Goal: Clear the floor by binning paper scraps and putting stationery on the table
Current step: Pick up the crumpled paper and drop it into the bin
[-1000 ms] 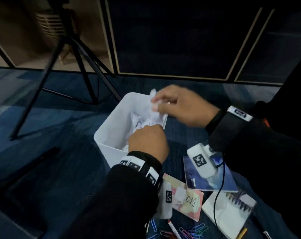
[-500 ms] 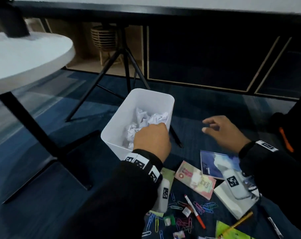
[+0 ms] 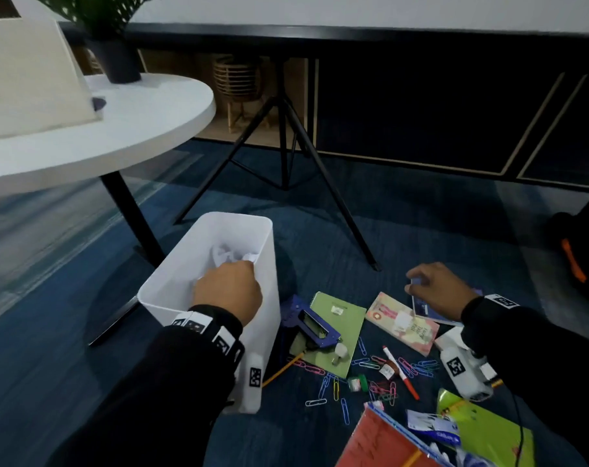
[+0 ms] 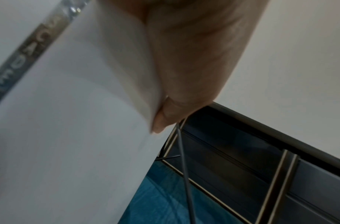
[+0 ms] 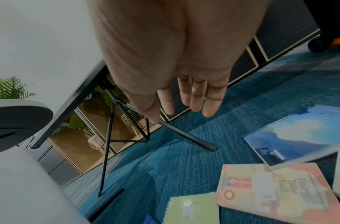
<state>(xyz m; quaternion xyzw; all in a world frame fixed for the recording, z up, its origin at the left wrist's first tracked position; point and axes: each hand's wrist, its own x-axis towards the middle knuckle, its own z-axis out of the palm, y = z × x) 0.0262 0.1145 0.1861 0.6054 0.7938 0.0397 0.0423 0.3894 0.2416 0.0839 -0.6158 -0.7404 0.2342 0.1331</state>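
Note:
A white plastic bin [image 3: 175,288] stands on the blue carpet with crumpled paper scraps [image 3: 230,256] inside. My left hand [image 3: 227,293] grips its near right rim; in the left wrist view the thumb [image 4: 165,118] presses the outside of the bin wall [image 4: 69,136]. My right hand [image 3: 434,288] hovers over a blue booklet [image 3: 424,310], and the right wrist view shows its fingers [image 5: 192,101] straight and holding nothing. On the floor lie a pink booklet [image 3: 401,323], a green notebook [image 3: 337,318], a blue stapler [image 3: 306,323], a red pen [image 3: 401,372], a pencil [image 3: 281,369] and several paper clips [image 3: 333,389].
A round white table [image 3: 134,129] stands at the left on a black leg [image 3: 131,210], bearing a potted plant [image 3: 114,59]. A black tripod [image 3: 286,129] straddles the carpet behind the bin. A red folder [image 3: 380,443] and a yellow-green folder [image 3: 482,429] lie near me.
My right hand left the bin, where it held paper above the opening, and swung right and down over the booklets. The left hand stayed on the bin's rim. My view rose.

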